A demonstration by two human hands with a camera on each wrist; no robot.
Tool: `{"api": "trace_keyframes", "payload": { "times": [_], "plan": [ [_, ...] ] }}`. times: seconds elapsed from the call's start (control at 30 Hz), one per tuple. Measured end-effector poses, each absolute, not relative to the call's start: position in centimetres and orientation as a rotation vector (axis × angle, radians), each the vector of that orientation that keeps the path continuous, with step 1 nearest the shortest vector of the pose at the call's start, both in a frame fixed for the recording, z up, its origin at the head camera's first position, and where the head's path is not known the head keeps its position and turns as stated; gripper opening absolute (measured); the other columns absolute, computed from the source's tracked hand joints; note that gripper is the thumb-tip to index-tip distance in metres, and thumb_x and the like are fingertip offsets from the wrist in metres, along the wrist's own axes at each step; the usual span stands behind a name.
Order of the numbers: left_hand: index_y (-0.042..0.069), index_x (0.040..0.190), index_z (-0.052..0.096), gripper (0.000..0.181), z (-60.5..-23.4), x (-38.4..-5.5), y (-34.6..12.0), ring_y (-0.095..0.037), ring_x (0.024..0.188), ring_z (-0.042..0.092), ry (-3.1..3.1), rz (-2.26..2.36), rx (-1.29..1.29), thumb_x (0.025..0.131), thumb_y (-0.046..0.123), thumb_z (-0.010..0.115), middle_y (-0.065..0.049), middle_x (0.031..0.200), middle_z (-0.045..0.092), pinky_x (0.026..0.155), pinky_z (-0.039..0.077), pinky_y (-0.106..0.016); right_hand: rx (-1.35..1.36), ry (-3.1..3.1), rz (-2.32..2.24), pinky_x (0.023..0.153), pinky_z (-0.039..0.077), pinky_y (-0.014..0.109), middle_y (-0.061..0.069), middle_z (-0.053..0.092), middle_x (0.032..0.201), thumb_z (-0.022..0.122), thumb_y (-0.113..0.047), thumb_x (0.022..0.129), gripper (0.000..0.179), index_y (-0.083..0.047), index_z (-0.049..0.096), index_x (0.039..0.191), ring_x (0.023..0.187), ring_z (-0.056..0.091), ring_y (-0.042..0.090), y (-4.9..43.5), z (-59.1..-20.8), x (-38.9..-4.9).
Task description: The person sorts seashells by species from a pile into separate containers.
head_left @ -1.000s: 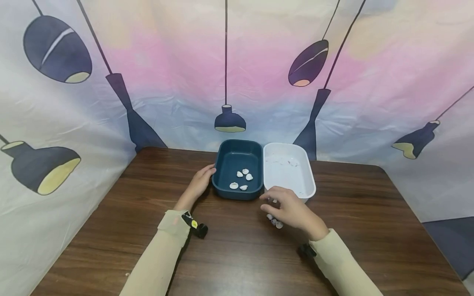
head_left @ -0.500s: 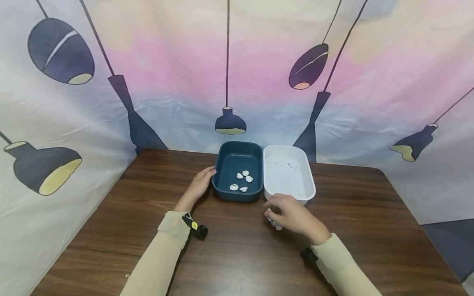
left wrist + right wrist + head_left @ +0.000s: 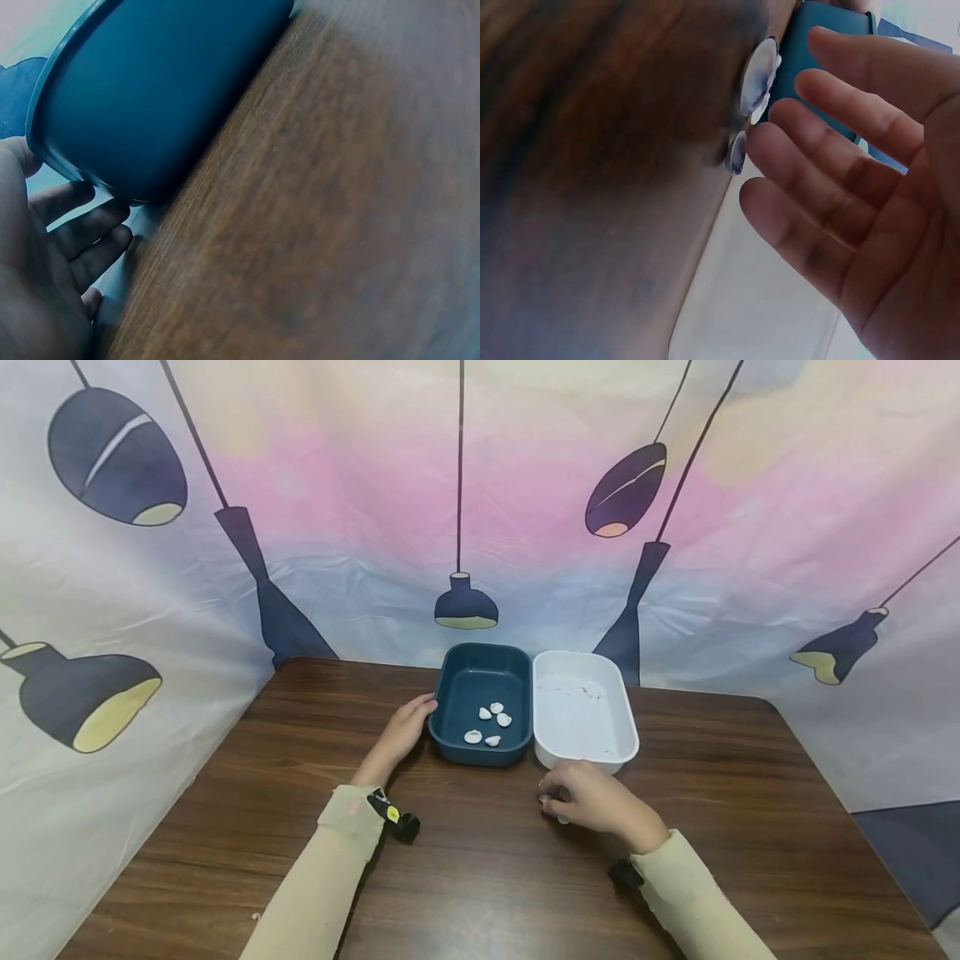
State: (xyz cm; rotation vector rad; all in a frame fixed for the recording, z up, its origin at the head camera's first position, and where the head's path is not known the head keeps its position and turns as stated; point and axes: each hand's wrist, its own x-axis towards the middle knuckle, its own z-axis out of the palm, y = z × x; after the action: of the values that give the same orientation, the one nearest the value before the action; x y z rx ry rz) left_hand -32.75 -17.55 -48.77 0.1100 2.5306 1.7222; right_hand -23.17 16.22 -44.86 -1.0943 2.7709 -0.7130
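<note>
My left hand [image 3: 399, 733] rests against the left side of a dark teal tub [image 3: 482, 757]; the left wrist view shows its fingers fairly straight by the tub's wall. Several white seashells [image 3: 504, 721] lie inside the tub. Just in front of a white tub [image 3: 626, 745], my right hand [image 3: 600, 800] hovers low over the table. Close to its fingertips, the right wrist view has a larger shell [image 3: 758, 79] and a smaller shell [image 3: 737, 154] on the wood. Thumb and fingers stand apart there, with no shell between them. In the head view this hand covers most of those shells.
Both tubs stand side by side on a brown wooden table [image 3: 465, 877], near its far edge. Inside the white one are small dark specks [image 3: 591, 693]. A cloth backdrop [image 3: 360, 527] printed with lamps hangs right behind the table.
My right hand has come down and slightly toward me, over the loose shells, which it now mostly hides. Its thumb and fingers have drawn closer together. The left hand stays at the teal tub.
</note>
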Motion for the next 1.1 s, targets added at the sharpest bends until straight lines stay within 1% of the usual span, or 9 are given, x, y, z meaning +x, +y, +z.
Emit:
{"api": "trace_keyframes", "payload": {
  "times": [0.1, 0.27, 0.37, 0.53, 0.63, 0.77, 0.97, 1.1],
  "plan": [
    [0.002, 0.161, 0.042, 0.060, -48.76, -32.78, -17.58, -0.039, 0.155, 0.032, 2.519, 1.729, 0.107, 0.113, 0.039, 0.041, -0.021, 0.165, 0.039, 0.124, 0.026, -0.058, -1.111, 2.752, -0.686, 0.079, 0.058, 0.034, -0.003, 0.073, 0.095, 0.082, -0.005, 0.088, 0.012, -0.008, 0.080, 0.099, 0.087, 0.066, 0.011, 16.27, -44.86, -23.26],
    [0.002, 0.161, 0.041, 0.060, -48.71, -32.75, -17.63, -0.039, 0.155, 0.031, 2.506, 1.744, 0.116, 0.113, 0.039, 0.041, -0.021, 0.166, 0.038, 0.125, 0.026, -0.058, -1.142, 2.722, -0.676, 0.079, 0.058, 0.033, -0.003, 0.073, 0.094, 0.083, -0.002, 0.086, 0.014, -0.008, 0.079, 0.098, 0.087, 0.065, 0.010, 16.31, -44.83, -23.40],
    [0.002, 0.161, 0.041, 0.060, -48.65, -32.75, -17.58, -0.039, 0.155, 0.031, 2.512, 1.738, 0.118, 0.113, 0.039, 0.041, -0.021, 0.165, 0.038, 0.125, 0.025, -0.058, -1.147, 2.723, -0.699, 0.077, 0.058, 0.031, -0.002, 0.073, 0.093, 0.081, 0.000, 0.087, 0.013, -0.007, 0.079, 0.098, 0.084, 0.065, 0.008, 16.39, -44.86, -23.43],
    [0.002, 0.161, 0.042, 0.060, -48.49, -32.74, -17.42, -0.039, 0.155, 0.031, 2.541, 1.710, 0.108, 0.113, 0.039, 0.041, -0.021, 0.165, 0.039, 0.125, 0.025, -0.058, -1.108, 2.763, -0.705, 0.074, 0.057, 0.028, -0.004, 0.070, 0.091, 0.077, -0.002, 0.091, 0.009, -0.007, 0.079, 0.098, 0.078, 0.062, 0.005, 16.58, -44.98, -23.48],
    [0.002, 0.161, 0.042, 0.060, -48.45, -32.71, -17.36, -0.040, 0.154, 0.032, 2.541, 1.710, 0.102, 0.113, 0.039, 0.041, -0.021, 0.165, 0.039, 0.124, 0.026, -0.059, -1.098, 2.781, -0.669, 0.076, 0.056, 0.029, -0.004, 0.069, 0.092, 0.079, -0.002, 0.090, 0.008, -0.008, 0.079, 0.096, 0.082, 0.061, 0.008, 16.68, -45.14, -23.49],
    [0.002, 0.160, 0.042, 0.060, -48.44, -32.65, -17.34, -0.040, 0.154, 0.032, 2.535, 1.720, 0.099, 0.112, 0.038, 0.042, -0.022, 0.165, 0.039, 0.124, 0.026, -0.058, -1.090, 2.769, -0.648, 0.076, 0.056, 0.029, -0.003, 0.067, 0.092, 0.081, -0.001, 0.089, 0.010, -0.009, 0.079, 0.095, 0.084, 0.061, 0.011, 16.68, -45.22, -23.49],
    [0.001, 0.160, 0.043, 0.060, -48.51, -32.65, -17.39, -0.039, 0.154, 0.032, 2.544, 1.717, 0.102, 0.112, 0.038, 0.042, -0.021, 0.165, 0.040, 0.125, 0.026, -0.058, -1.115, 2.742, -0.662, 0.073, 0.054, 0.026, -0.005, 0.064, 0.088, 0.079, 0.001, 0.089, 0.012, -0.009, 0.077, 0.094, 0.081, 0.058, 0.007, 16.65, -45.31, -23.57],
    [0.002, 0.160, 0.043, 0.060, -48.52, -32.61, -17.47, -0.039, 0.154, 0.033, 2.543, 1.718, 0.095, 0.112, 0.038, 0.042, -0.021, 0.164, 0.041, 0.125, 0.026, -0.058, -1.111, 2.705, -0.724, 0.069, 0.055, 0.024, -0.003, 0.065, 0.087, 0.074, 0.007, 0.089, 0.014, -0.006, 0.076, 0.093, 0.078, 0.058, 0.004, 16.71, -45.23, -23.51]
  ]
}}
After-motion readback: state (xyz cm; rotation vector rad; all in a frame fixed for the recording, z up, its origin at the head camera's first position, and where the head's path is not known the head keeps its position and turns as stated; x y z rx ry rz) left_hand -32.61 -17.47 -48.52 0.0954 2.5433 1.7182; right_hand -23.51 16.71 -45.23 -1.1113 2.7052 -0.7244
